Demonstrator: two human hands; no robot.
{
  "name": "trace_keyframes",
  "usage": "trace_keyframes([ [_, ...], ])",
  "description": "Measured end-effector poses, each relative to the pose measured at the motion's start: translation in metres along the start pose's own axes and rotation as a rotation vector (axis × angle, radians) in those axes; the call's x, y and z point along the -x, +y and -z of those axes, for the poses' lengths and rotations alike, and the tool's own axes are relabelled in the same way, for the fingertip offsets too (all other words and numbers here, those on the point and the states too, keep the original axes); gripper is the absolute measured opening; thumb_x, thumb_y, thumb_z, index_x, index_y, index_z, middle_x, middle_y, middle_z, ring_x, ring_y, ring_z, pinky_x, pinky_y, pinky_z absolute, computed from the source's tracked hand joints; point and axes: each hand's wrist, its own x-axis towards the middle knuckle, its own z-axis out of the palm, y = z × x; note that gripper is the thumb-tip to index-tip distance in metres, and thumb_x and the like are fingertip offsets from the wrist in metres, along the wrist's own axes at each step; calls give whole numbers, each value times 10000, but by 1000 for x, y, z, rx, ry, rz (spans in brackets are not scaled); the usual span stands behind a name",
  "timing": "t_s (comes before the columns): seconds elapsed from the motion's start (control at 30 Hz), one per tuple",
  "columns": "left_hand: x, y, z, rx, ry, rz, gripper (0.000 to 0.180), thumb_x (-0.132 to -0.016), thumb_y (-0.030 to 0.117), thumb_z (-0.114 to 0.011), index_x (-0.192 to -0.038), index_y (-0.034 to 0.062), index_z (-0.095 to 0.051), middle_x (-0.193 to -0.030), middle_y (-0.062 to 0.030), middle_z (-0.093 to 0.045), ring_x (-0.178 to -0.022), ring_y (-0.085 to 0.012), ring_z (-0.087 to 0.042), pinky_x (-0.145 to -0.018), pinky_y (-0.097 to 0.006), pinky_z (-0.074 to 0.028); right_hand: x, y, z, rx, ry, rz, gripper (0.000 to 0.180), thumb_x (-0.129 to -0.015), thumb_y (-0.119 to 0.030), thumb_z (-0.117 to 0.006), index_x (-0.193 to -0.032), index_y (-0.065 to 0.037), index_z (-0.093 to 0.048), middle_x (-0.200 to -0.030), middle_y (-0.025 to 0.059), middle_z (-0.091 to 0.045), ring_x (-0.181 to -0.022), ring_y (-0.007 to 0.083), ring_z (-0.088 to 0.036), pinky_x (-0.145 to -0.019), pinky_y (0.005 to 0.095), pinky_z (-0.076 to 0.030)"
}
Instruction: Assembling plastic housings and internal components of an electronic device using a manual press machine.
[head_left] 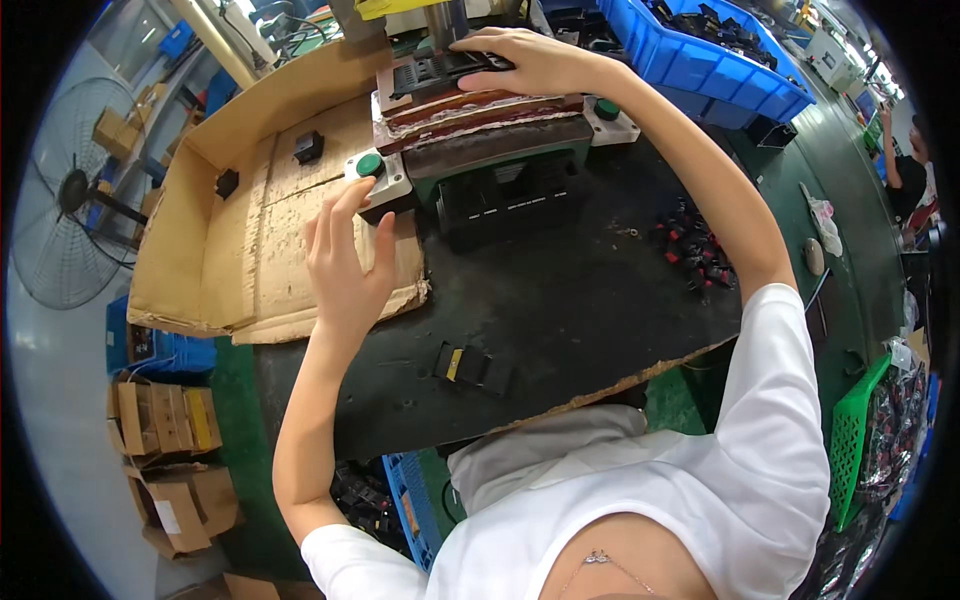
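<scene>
A bench press with a green base [500, 155] stands at the far middle of the table, its metal ram [446, 24] above a layered fixture [490, 112]. On the fixture lies a black slotted plastic part [425, 75]. My right hand [535, 62] reaches over from the right and grips the part's right end, thumb on the near side and fingers on the far side. My left hand [345, 255] is open, fingers apart, its fingertips just below the left green push button [370, 165]. Another green push button [606, 109] sits right of the press.
An open cardboard box [225, 255] left of the press holds small black pieces [308, 147]. Small red-and-black parts [695, 245] lie piled at right. A black part with a yellow stripe [470, 368] lies near the front edge. A blue crate [700, 75] of black parts stands at back right.
</scene>
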Motion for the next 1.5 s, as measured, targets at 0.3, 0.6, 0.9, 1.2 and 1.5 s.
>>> trace_keyframes([
  [0.3, 0, 4, 7, 727, -59, 543, 229, -840, 80, -579, -1055, 17, -531, -958, -73, -608, -839, -144, -577, -794, -287, -428, -11, -1, -8, 27, 8, 45, 519, -840, -433, -552, -1211, -72, -506, -1117, 166, -532, -1052, 315, -498, -919, 384, -381],
  [0.6, 1, 14, 4, 1190, -351, 691, 222, -910, 139, -494, -1054, -15, -564, -986, -100, -612, -884, -151, -579, -816, -283, -445, 27, -92, 26, 16, 271, 202, 569, -768, -356, -637, -1238, -84, -467, -1153, 125, -492, -1042, 308, -492, -897, 390, -384],
  [0.9, 11, 64, 7, 1315, -536, 623, 445, -976, 309, -350, -1008, -70, -580, -857, -126, -637, -839, -196, -612, -772, -314, -477, 100, -151, 26, -349, 209, -6, 594, -674, -236, -737, -1173, -39, -482, -1109, 140, -529, -977, 319, -529, -818, 373, -449],
  [1.2, 10, 67, 12, 1557, -503, 929, 498, -986, 269, -263, -1008, -135, -553, -930, -245, -626, -850, -338, -637, -766, -386, -511, 113, -152, 25, -490, 126, 8, 421, -706, -129, -706, -1089, -78, -538, -1228, 148, -497, -1057, 325, -525, -861, 385, -451],
  [1.5, 11, 68, 13, 1491, -567, 836, 552, -981, 346, -275, -1029, -133, -546, -936, -231, -629, -858, -339, -640, -743, -379, -541, 113, -153, 23, -545, 137, 5, 273, -736, -131, -696, -978, -52, -598, -1132, 146, -516, -962, 302, -565, -785, 352, -492],
])
